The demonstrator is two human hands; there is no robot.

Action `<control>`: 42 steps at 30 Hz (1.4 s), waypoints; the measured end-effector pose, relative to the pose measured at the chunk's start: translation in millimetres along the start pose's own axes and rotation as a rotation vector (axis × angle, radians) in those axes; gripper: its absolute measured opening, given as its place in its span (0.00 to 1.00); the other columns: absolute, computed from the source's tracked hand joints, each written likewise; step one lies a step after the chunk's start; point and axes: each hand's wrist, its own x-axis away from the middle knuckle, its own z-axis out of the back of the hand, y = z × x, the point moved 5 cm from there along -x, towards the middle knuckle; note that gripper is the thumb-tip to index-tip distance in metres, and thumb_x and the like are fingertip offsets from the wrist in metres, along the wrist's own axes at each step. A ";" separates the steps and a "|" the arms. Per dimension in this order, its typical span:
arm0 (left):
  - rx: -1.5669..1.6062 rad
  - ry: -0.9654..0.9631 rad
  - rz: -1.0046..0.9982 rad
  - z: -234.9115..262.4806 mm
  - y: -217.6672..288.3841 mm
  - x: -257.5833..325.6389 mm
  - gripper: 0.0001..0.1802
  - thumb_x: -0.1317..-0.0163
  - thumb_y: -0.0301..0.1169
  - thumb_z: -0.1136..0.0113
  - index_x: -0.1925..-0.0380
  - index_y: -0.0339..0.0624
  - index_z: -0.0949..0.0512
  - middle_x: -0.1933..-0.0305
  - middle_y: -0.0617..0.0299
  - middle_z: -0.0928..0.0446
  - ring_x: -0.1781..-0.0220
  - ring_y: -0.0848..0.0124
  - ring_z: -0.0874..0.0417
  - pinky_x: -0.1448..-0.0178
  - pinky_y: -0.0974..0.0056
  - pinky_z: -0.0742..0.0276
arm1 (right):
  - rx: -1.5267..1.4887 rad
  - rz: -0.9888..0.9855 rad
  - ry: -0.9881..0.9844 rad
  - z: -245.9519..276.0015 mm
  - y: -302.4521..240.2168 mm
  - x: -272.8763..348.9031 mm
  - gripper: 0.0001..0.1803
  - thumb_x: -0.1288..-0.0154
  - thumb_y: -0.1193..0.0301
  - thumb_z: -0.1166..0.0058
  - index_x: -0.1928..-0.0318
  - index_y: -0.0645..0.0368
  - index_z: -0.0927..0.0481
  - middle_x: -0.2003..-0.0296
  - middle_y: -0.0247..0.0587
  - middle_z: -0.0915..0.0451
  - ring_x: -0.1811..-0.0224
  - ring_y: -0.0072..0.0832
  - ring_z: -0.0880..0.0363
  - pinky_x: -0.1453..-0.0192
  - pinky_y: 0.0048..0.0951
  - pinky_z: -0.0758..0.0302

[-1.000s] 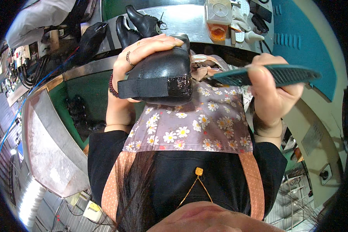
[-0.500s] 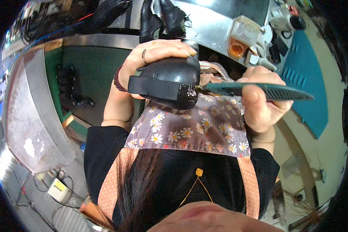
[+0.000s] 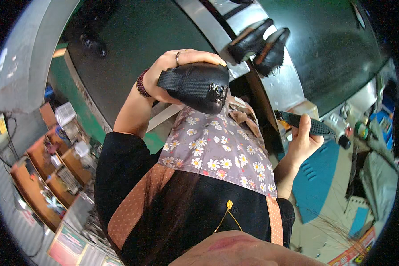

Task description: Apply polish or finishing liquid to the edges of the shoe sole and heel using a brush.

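My left hand (image 3: 181,60) is wrapped round a black shoe upper (image 3: 210,73) with a rounded toe, holding it up in front of my apron (image 3: 208,146). A ribbed black strap (image 3: 169,81) runs along its near side, its end free by my palm. At the strap's other end a wet, glossy patch (image 3: 216,92) shines. Off to the right, my right hand (image 3: 303,142) grips a brush (image 3: 321,127) by its dark, flat, textured handle. Its amber-stained tip lies near the metal bench edge, apart from the shoe upper.
Two black shoes (image 3: 270,55) lie on the metal bench (image 3: 290,86) ahead. A translucent plastic container (image 3: 307,107) stands just behind the brush. To the right is a teal board (image 3: 317,177). Wooden shelving (image 3: 35,186) with small items is at the lower left.
The brush has left the shoe upper and moved right and down with my right hand, toward the plastic container. My left hand still holds the upper. The view has turned right.
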 end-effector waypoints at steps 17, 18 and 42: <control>-0.301 0.363 -0.009 29.7 17.5 56.3 0.43 0.69 0.36 0.30 0.47 0.29 0.28 0.46 0.45 0.24 0.46 0.54 0.21 0.40 0.59 0.29 | 0.482 0.365 -0.738 -133.4 -79.3 31.6 0.48 0.31 0.37 0.84 0.73 0.61 0.16 0.86 0.38 0.24 0.86 0.25 0.30 0.76 0.25 0.34; -0.313 0.375 -0.022 25.1 18.7 55.6 0.42 0.69 0.35 0.30 0.47 0.29 0.28 0.46 0.45 0.24 0.46 0.54 0.21 0.40 0.58 0.29 | 0.451 0.425 -0.826 -142.0 -85.2 35.5 0.48 0.32 0.37 0.85 0.73 0.61 0.15 0.86 0.37 0.25 0.86 0.26 0.29 0.75 0.24 0.34; -0.199 0.521 -0.100 -6.3 21.8 47.3 0.35 0.55 0.47 0.32 0.53 0.30 0.25 0.52 0.44 0.21 0.49 0.54 0.18 0.46 0.59 0.24 | -0.118 0.305 -0.543 -142.4 -24.3 12.8 0.32 0.24 0.56 0.68 0.30 0.63 0.54 0.82 0.39 0.22 0.88 0.15 0.37 0.80 0.16 0.40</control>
